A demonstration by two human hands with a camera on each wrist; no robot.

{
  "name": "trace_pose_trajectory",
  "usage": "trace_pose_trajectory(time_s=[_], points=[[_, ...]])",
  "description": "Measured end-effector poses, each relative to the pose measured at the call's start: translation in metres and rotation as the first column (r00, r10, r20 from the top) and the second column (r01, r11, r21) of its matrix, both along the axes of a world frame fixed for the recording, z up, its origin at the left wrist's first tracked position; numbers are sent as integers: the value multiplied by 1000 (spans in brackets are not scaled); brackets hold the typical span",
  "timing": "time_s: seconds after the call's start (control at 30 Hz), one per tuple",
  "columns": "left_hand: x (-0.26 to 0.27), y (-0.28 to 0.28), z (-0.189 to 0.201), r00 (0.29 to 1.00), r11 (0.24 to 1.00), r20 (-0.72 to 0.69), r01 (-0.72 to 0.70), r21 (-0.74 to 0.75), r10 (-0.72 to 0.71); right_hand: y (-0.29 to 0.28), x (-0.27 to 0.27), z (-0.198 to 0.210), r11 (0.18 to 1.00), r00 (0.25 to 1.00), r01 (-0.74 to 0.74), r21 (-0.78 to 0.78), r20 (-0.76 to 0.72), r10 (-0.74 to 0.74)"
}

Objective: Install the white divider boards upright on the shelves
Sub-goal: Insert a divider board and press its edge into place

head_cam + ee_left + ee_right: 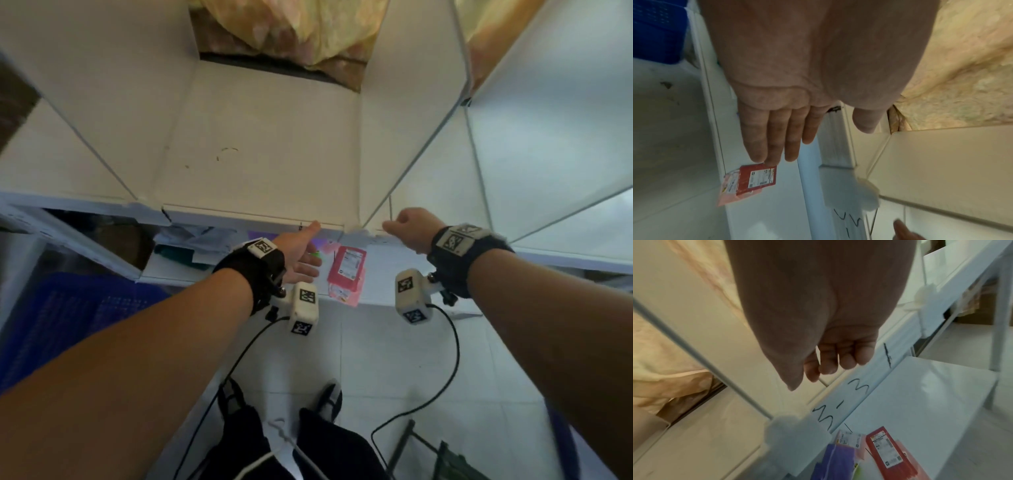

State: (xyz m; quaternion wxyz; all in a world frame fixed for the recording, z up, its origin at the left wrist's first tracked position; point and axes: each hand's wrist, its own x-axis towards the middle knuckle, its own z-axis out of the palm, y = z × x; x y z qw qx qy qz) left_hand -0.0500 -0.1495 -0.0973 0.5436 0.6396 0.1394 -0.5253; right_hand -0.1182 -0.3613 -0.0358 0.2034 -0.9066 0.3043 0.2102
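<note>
Two white divider boards (387,113) stand upright on the top shelf (260,137), the right one at 1 o'clock. Left hand (301,253) has its fingers flat and loose, holding nothing. Right hand (409,226) is curled; whether it pinches anything I can't tell. The red packet (346,265) label is too blurry to read.

Red packet (346,269) on lower shelf (383,291)

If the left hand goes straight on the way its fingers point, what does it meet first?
Probably the red packet. In the left wrist view the straight fingers of the left hand point at it, on the lower shelf. Depth is unclear, so the hand may pass above it.
</note>
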Motion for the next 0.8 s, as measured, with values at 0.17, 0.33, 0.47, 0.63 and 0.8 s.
trace_pose_trajectory(time_s=[0.17,0.33,0.47,0.63,0.8], points=[[-19,-28,-1,985,985,-115,-138,-107,126,-6,26,-4,985,985,-171,-27,5,171],[-31,-59,-11,963,958,-176,-235,-166,206,-9,35,-13,966,964,-256,-37,-80,253],[-38,-71,-21,951,938,-199,-278,-205,238,-11,40,-14,953,951,-290,-88,-135,277],[-41,-79,-27,937,914,-219,-322,-248,271,-15,44,-17,961,958,-264,-83,-134,252],[-47,-85,-29,916,879,-216,-390,-276,339,-19,49,-19,963,959,-256,-80,-143,243]])
